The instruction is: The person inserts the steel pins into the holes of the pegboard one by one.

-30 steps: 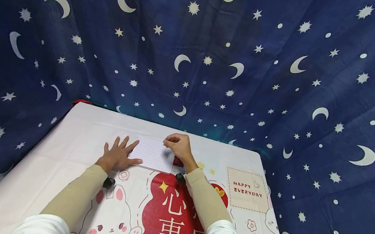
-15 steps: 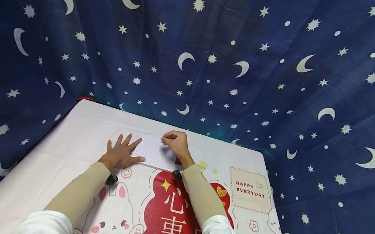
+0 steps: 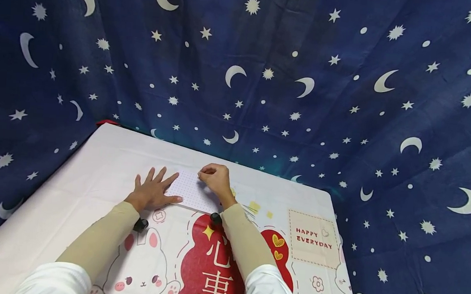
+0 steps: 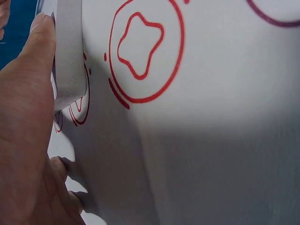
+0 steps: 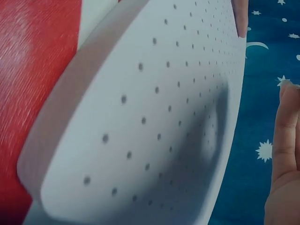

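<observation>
Two hands working at a pale, dotted board (image 3: 188, 190) on a cloth-covered counter (image 3: 134, 152). The board is lying flat toward the far side, between the hands, with a red printed patch (image 3: 212, 262) on its near side. The left hand (image 3: 153, 193) is spreading its fingers wide; its thumb is resting along the near left part of the board, apparently steadying it. The right hand (image 3: 216, 182) is curling its fingers above the far part of the board and casting a shadow on it. Thumb and forefinger are meeting narrowly, seemingly pinching a small pale item (image 3: 198, 176), too small to identify. As to progress, the board is already lying in position, while its visible face is showing only rows of dark dots, whether holes or print being uncertain; nothing is standing on the part in view. The work is therefore appearing to be at an early stage, with the pinched item not yet released. How much is remaining cannot be told.
</observation>
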{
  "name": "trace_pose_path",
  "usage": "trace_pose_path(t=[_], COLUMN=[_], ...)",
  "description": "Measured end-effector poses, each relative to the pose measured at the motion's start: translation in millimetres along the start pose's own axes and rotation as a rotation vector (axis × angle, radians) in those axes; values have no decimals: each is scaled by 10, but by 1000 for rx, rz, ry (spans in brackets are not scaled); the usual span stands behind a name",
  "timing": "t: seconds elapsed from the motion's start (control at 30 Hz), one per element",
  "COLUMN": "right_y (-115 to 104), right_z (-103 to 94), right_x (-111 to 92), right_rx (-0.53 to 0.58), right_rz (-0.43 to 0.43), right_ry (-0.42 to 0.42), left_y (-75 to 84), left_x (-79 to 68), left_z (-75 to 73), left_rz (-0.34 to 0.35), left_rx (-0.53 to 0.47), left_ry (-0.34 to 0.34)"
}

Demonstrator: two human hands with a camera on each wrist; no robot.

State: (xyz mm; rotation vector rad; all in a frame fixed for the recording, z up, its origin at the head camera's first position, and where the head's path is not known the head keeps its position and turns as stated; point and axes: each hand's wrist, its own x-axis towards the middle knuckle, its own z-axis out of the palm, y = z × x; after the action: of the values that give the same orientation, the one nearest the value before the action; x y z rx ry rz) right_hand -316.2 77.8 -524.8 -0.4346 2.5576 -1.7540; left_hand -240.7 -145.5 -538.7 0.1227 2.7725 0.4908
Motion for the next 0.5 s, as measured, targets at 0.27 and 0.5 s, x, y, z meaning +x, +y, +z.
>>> trace_pose_path(t=[0.27, 0.5], right_y=[58, 95], right_z=[69, 144], right_x=[44, 80], right_rx=[-49, -26], right_rz=[11, 60], right_ry=[16, 36], left_y=[-13, -7], left_x=[9, 2], left_z=[15, 1], left_rz=[4, -6], left_rx=[16, 4], left_ry=[-5, -17])
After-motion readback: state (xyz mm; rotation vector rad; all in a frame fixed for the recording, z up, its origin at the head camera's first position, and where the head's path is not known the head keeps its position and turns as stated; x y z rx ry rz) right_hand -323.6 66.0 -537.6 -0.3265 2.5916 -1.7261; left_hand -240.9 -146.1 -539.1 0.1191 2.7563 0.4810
